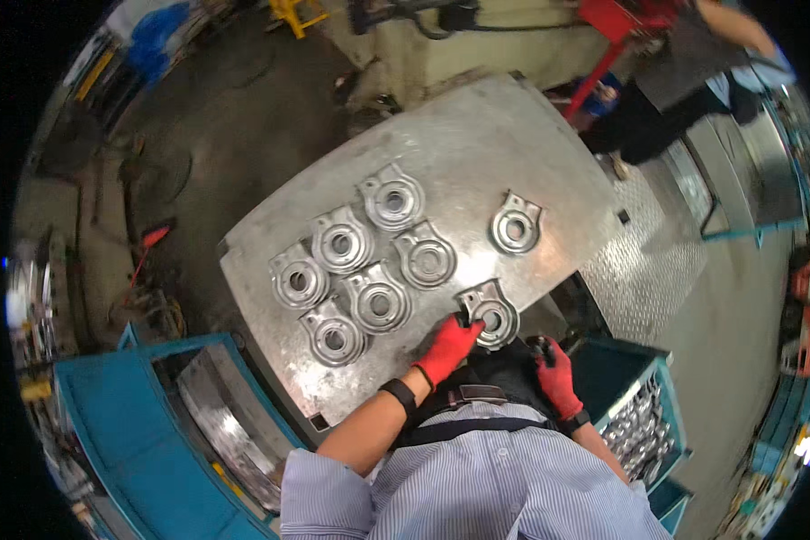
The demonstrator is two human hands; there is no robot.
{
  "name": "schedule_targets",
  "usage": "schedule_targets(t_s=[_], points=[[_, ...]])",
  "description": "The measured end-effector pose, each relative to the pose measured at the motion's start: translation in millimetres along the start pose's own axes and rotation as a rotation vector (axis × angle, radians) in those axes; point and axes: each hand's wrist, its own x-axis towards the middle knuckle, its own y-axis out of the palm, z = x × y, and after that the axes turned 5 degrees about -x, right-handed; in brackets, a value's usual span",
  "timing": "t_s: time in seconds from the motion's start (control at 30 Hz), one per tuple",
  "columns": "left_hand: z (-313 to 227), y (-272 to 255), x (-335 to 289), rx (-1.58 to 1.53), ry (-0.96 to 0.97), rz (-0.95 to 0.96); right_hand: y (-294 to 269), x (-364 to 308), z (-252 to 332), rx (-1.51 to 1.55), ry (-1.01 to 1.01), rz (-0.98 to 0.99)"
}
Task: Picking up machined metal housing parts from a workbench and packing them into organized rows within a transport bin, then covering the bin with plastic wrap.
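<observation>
"Scuffed grey metal makes up the table (477, 135), which sits at a slant across the workshop. What stands around it?"

"On the left, a blue cart (126, 441) with curved metal sheets (225, 409) lying on it. On the right, a blue bin (679, 414) with shiny small parts (641, 436) heaped inside. Past the far right corner another person (661, 117) in dark trousers stands by a red frame (607, 27), and a raised-pattern floor plate (648, 270) runs along that side."

"And on the tabletop?"

"I count 8 spots with metal pieces. 6 flanged rings (369, 286) sit close together left of the middle, each with a round hole and a flat lug. Some look thick enough to be stacks, but I can't tell how many layers. 1 lone ring (518, 214) lies well apart to the right, its lug pointing away from the wearer."

"Where are the hands?"

"The left hand (450, 349), in a red glove, is closed at the fingers on the left side of the nearest ring (505, 310), right at the table's near edge."

"The right hand (558, 382)?"

"Red-gloved too, off the table, between the wearer's waist and the bin. Its fingers look curled near something dark; whether that's glove or a held object, I can't tell."
</observation>
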Motion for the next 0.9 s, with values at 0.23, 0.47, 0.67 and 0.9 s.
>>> schedule_targets(t_s=[0.23,0.47,0.67,0.9], points=[[-3,13,12,0.343,-0.160,-0.186,16,-12,-6,-0.150,-0.073,0.094],[20,16,28,0.485,0.052,-0.237,35,-2,-15,-0.193,-0.107,0.084],[11,17,26,0.576,-0.083,-0.287,44,5,-14,-0.257,-0.103,0.086],[-23,27,19,0.539,-0.114,-0.267,50,6,-26,-0.310,-0.065,0.103]])
